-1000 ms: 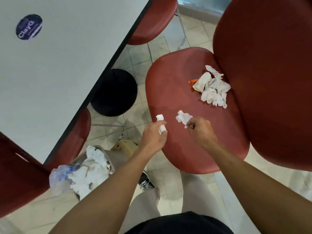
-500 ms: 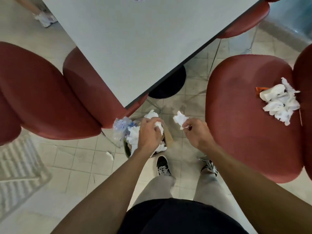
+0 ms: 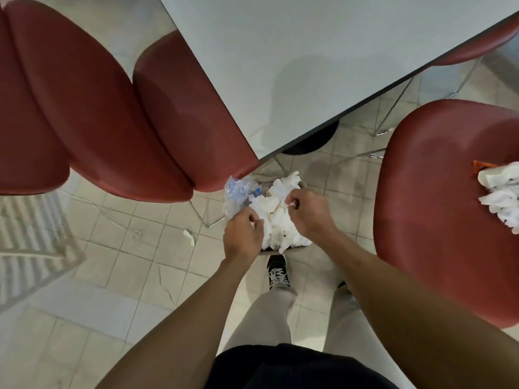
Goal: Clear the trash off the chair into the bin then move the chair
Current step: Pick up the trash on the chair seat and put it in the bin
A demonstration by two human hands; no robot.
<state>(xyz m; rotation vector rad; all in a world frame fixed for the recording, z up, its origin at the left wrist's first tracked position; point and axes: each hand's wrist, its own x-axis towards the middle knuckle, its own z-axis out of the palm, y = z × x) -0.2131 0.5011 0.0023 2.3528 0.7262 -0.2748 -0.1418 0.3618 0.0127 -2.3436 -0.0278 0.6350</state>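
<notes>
Both hands hang over the bin [image 3: 280, 249], which stands on the floor by the table corner, heaped with white tissues [image 3: 276, 217]. The left hand [image 3: 243, 238] has its fingers curled in, though whether they hold anything I cannot tell; the right hand [image 3: 307, 213] pinches a small white scrap [image 3: 292, 203]. More crumpled tissues [image 3: 501, 196] lie on the red chair [image 3: 438, 220] at the right.
</notes>
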